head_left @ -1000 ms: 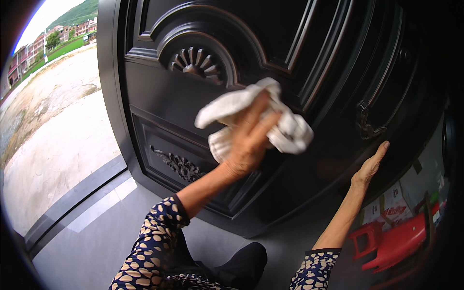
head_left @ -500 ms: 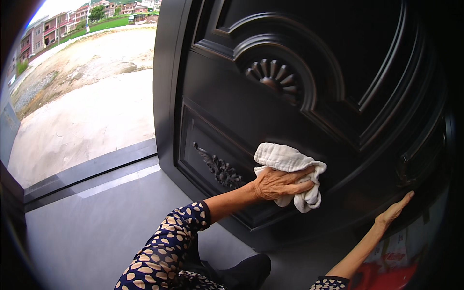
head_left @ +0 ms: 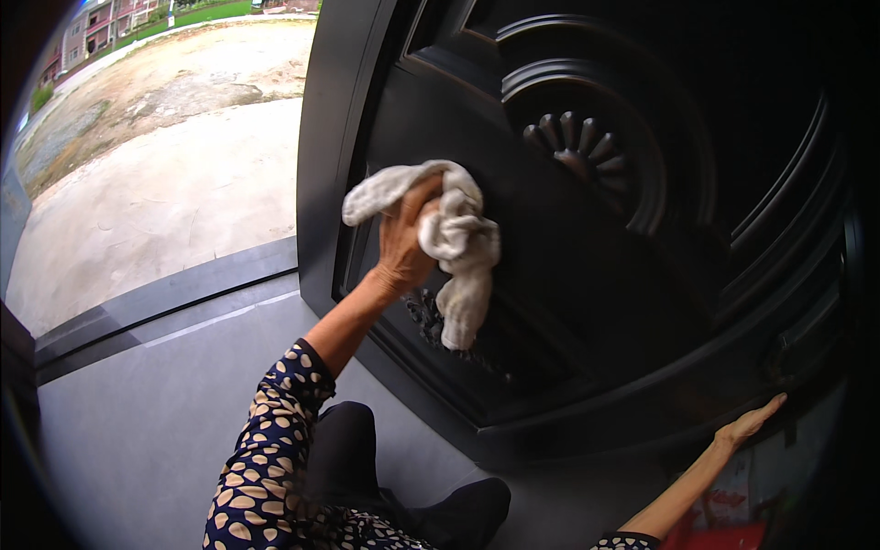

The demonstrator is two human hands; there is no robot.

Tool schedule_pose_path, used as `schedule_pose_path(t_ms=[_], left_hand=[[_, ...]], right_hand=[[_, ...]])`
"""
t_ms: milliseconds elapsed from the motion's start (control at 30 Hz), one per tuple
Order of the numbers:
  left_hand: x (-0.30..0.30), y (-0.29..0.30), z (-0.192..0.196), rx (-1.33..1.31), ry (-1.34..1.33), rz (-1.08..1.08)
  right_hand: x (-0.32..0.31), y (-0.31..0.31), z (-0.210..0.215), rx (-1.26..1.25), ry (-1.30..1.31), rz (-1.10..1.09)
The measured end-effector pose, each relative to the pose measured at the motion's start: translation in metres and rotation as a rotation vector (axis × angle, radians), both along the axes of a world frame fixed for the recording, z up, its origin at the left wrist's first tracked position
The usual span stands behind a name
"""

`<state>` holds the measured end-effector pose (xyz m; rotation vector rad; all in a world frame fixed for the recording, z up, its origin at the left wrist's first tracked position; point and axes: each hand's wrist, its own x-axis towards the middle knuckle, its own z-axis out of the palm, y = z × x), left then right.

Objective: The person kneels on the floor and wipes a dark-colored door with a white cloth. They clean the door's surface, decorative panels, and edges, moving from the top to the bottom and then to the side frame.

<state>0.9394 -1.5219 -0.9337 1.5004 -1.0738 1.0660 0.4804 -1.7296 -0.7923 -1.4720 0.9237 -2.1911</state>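
Observation:
A dark door (head_left: 550,284) with raised mouldings fills the middle and right of the view. My left hand (head_left: 408,238) is closed around a crumpled white cloth (head_left: 467,229), held against the lower panel near the door's left edge. One end of the cloth sticks out to the left and another hangs down, partly covering a carved leaf ornament (head_left: 423,316). Far to the right, my right hand (head_left: 747,424) rests at the door's lower right edge with its fingers stretched out, holding nothing visible. Higher up on the door is a shell-shaped relief (head_left: 577,147).
Grey floor tiles (head_left: 165,412) lie below, bounded by a dark threshold (head_left: 174,302) at the left. Beyond it are pale bare ground (head_left: 174,183) and buildings (head_left: 101,27). Something red (head_left: 724,536) sits below my right forearm.
My left hand has moved up and left across the door with the cloth, which now hangs longer. My right hand stays at the door edge. The view has shifted slightly.

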Motion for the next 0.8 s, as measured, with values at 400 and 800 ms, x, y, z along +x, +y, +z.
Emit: schedule_pose_path(t_ms=[400, 800], left_hand=[[0.063, -0.016, 0.082, -0.596, 0.516, 0.223], [-0.097, -0.073, 0.065, -0.454, 0.052, -0.157]], right_hand=[[-0.017, -0.024, -0.008, -0.054, -0.023, 0.009], [-0.009, -0.005, -0.003, -0.009, -0.001, -0.014]])
